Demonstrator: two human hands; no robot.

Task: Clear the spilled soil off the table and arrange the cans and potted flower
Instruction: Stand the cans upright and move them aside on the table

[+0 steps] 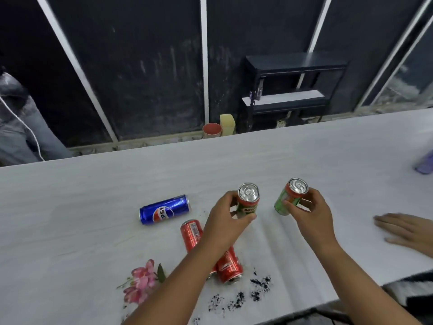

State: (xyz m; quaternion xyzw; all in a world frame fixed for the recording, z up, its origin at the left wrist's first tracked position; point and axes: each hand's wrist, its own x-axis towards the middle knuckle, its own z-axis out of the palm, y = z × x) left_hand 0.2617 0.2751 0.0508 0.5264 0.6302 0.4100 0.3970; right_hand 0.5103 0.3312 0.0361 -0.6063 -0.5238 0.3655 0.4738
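In the head view, the can-arranging step is judged to be in hand, while the spilled soil (246,294) has not yet been cleared. A dark green can (248,204) with a red band is gripped by the left hand (225,221), fingers and thumb curled round its side. A light green can (289,199) is pinched by the right hand (308,214) in the same way. Both cans are held near the middle of the table (328,156) with their silver tops tilted toward the camera; whether their bases touch the surface cannot be told. A blue Pepsi can (165,209) is seen lying on its side at nine o'clock from the held pair. Two red cans (191,233) lie at about seven o'clock, partly hidden by the left forearm. The pink flower (140,282) is laid flat toward eight o'clock, and no pot can be made out. The soil is scattered as dark crumbs at six o'clock, by the near edge. Next, both held cans would likely need to be set upright, close together, clear of the crumbs. Another person's hand (407,231) rests at three o'clock.
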